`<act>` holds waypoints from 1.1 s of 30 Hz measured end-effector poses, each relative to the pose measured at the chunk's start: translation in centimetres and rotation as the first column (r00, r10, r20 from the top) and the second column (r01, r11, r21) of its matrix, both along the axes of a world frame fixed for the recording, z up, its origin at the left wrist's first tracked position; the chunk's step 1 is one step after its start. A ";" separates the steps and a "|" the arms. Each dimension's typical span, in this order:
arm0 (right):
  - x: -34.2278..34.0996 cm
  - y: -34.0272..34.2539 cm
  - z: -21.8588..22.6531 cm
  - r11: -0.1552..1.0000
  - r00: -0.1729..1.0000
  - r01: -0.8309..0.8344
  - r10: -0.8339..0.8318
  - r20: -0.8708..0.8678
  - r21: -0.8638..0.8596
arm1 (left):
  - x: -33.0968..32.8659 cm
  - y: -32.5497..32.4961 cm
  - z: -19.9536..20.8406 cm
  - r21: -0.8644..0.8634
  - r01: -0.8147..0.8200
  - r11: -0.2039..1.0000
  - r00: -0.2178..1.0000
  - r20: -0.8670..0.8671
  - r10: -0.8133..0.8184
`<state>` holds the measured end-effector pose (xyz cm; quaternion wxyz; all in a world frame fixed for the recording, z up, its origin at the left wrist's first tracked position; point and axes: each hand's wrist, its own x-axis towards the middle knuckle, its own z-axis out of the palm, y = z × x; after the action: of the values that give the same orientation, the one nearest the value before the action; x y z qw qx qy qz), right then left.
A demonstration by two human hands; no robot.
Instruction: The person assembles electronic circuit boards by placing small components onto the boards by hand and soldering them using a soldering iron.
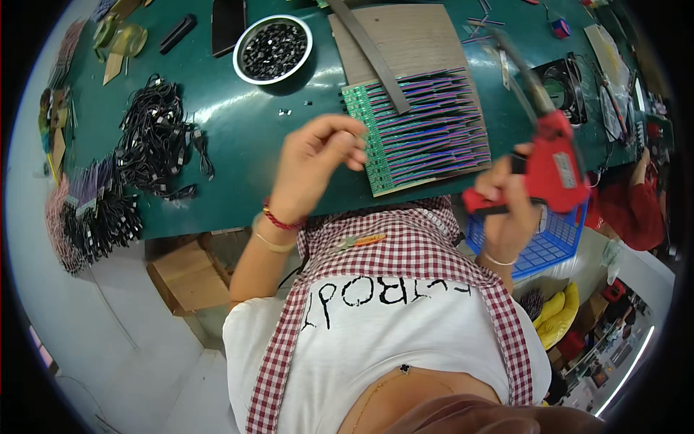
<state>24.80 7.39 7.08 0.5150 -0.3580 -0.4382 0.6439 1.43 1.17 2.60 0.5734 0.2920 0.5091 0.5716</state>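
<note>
My right hand (510, 206) grips a red pistol-shaped soldering gun (560, 163) by its handle. Its long metal barrel, blurred, points up and left beside a board. Near that board's left edge, my left hand (318, 159) has its fingers curled, thumb against fingertips; whatever lies between them is too small to make out. Small green circuit boards (370, 137) line up along the board's left side, with rows of purple, blue and black wires (434, 130) running to the right. Across the wires lies a flat grey metal bar (372, 58), on the brown wooden board (405, 32).
A metal bowl (309, 54) of small black parts stands at the back, with a few loose parts (284, 112) near it. Bundled black cables (155, 130) lie left. A black fan-like device (564, 87) sits right; a blue basket (535, 253) is below the table edge.
</note>
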 end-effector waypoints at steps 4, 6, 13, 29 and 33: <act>-3.7 -1.3 -1.5 0.959 0.949 -0.271 0.281 0.144 -0.084 | 3.6 -1.1 -0.1 0.199 -0.114 0.973 0.983 0.167 0.081; -4.3 -1.8 -1.7 0.941 0.926 -0.301 0.327 0.189 -0.152 | 4.2 -1.6 -0.7 0.241 -0.118 0.963 0.989 0.121 0.091; -4.9 -1.9 -2.2 0.940 0.874 -0.326 0.341 0.347 -0.102 | 4.4 -2.2 0.1 0.164 -0.058 0.985 0.993 -0.092 0.074; -1.4 -1.0 -4.4 0.956 0.825 -0.276 0.290 0.486 -0.102 | -5.1 3.5 -4.8 -0.303 0.324 0.896 0.930 -0.070 -0.360; 0.7 -1.5 -5.8 0.958 0.834 -0.198 0.277 0.477 -0.209 | -5.6 4.9 -5.4 -0.318 0.386 0.866 0.909 -0.031 -0.417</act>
<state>25.50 5.84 1.26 0.2709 -0.4933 -0.5478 0.6191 -4.20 6.06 -2.79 0.6920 0.3273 0.5467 0.3392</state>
